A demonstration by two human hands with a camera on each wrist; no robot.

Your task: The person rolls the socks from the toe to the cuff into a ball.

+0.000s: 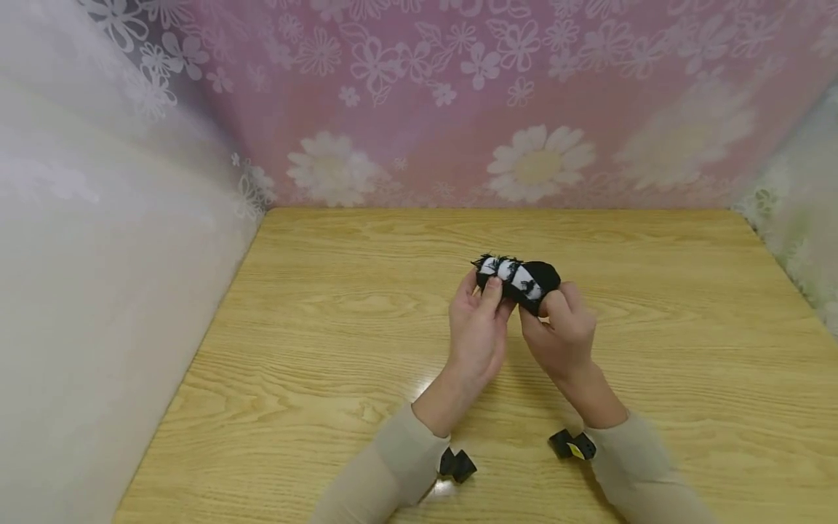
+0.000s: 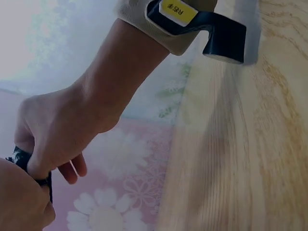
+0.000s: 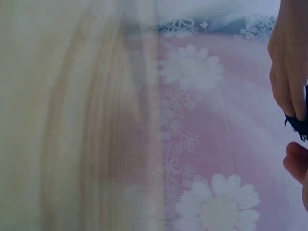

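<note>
Both hands hold a black-and-white knitted sock (image 1: 548, 275) up in front of the body, above the table. Loose black threads stick out along its far left edge and over the white patches, as on the inner side of the knit. My left hand (image 1: 476, 327) grips the left end, its thumb lying on top of the fabric. At the other end, curled fingers of my right hand (image 1: 564, 331) pinch the black part. Only a dark bit of the sock (image 3: 302, 126) shows in the right wrist view, beneath the left fingers. In the left wrist view the hands mostly cover it.
A wood-grain table (image 1: 314, 349) spreads under the arms. Pink flowered cloth (image 1: 419, 109) hangs behind its far edge, with a pale panel (image 1: 98, 255) on the left and another (image 1: 799, 218) on the right. Small black cameras (image 1: 572, 445) sit at both sleeve cuffs.
</note>
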